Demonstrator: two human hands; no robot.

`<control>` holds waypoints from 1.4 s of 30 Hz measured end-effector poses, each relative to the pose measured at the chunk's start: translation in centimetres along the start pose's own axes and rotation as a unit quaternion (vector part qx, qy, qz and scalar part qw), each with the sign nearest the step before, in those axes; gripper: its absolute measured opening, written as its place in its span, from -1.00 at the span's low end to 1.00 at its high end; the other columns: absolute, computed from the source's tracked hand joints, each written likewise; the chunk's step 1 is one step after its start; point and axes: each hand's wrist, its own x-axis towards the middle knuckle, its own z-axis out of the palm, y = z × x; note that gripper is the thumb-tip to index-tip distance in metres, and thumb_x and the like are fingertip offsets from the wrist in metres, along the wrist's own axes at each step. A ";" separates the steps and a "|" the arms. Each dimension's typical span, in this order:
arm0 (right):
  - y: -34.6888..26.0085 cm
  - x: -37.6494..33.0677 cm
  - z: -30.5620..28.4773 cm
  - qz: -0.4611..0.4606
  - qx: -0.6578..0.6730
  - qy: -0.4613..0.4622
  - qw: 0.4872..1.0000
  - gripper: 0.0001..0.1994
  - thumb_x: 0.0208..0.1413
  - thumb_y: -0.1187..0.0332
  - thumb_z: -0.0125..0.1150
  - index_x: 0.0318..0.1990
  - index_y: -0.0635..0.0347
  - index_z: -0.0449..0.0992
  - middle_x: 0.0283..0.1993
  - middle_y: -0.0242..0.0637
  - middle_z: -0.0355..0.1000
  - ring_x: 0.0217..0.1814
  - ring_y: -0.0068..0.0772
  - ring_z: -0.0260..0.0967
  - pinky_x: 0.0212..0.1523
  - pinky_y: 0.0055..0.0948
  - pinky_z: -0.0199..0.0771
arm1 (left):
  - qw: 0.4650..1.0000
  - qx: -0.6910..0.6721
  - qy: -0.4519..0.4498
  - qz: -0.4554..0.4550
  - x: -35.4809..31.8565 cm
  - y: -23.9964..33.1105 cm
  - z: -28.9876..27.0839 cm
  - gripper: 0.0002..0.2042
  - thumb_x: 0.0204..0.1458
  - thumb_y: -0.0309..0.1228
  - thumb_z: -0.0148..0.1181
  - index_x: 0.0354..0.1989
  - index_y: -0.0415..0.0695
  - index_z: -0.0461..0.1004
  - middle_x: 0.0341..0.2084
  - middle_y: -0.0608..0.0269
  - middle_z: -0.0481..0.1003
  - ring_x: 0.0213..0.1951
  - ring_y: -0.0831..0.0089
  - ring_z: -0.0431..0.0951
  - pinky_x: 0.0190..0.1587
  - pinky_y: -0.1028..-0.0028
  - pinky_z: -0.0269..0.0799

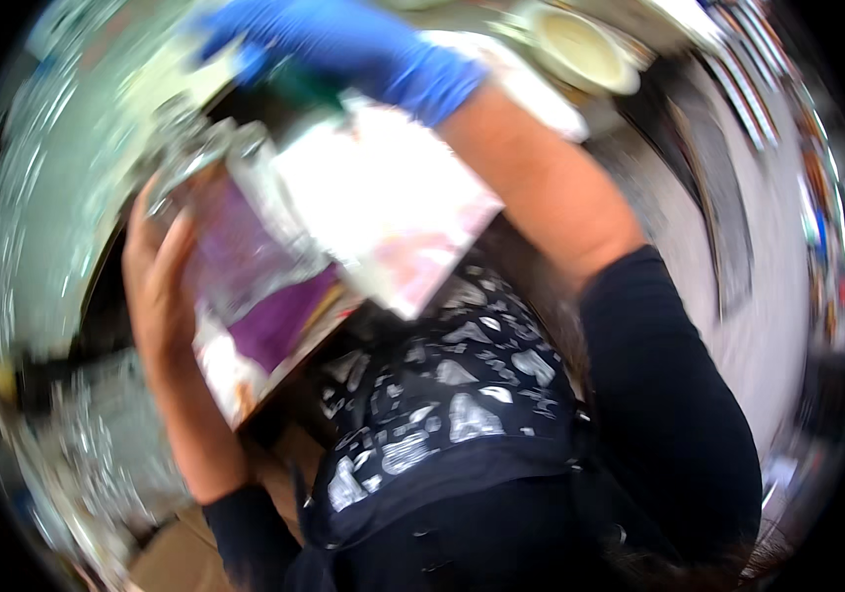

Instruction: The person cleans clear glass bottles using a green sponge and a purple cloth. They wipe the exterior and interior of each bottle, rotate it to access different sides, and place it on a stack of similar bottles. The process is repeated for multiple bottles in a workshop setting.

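The picture is heavily blurred by motion. My left hand (154, 286), bare, grips the left edge of a clear plastic bag (262, 296) with purple and white contents, held up in front of my chest. My right hand (343, 44) wears a blue glove and is closed at the top of the view on a dark green thing (306, 87) that I cannot make out. Just under it hangs a white and pink plastic packet (398, 212), overlapping the purple bag on its right side.
A round cream bowl or pot (580, 49) stands at the top right. A pale green surface (57, 187) fills the left. Brown cardboard (181, 553) shows at the bottom left. My dark patterned apron (442, 414) fills the lower middle.
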 end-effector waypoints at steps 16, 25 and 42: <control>5.8 -50.4 -13.2 0.271 -0.354 0.451 0.773 -0.74 0.00 0.17 0.33 -0.20 0.05 0.57 -0.29 -0.28 0.57 -0.22 -0.32 0.57 -0.23 -0.40 0.56 | 0.928 0.165 -0.332 0.041 2.0 -1.6 23.7 -0.39 0.14 -0.28 0.14 0.34 -0.18 0.11 0.08 -0.01 0.39 0.17 0.23 0.37 0.22 0.27 0.25; 21.2 -55.6 -19.4 0.436 -0.389 0.465 0.665 -0.69 0.05 0.07 0.22 -0.24 0.10 0.46 -0.30 -0.14 0.54 -0.24 0.00 0.51 -0.25 -0.14 0.49 | 0.948 0.293 -0.109 -0.055 0.8 -0.6 14.4 -0.51 0.26 -0.21 -0.02 0.31 -0.16 0.18 0.06 0.10 0.40 0.14 0.31 0.39 0.19 0.32 0.28; 30.8 -61.8 -24.0 0.580 -0.473 0.417 0.515 -0.47 0.12 -0.08 0.13 0.12 0.05 0.39 -0.13 0.00 0.52 -0.19 0.15 0.49 -0.22 -0.01 0.48 | 0.957 0.272 0.088 -0.047 9.0 2.8 9.1 -0.58 0.17 -0.32 0.13 0.15 -0.26 0.35 -0.09 0.09 0.49 -0.01 0.38 0.51 0.02 0.43 0.44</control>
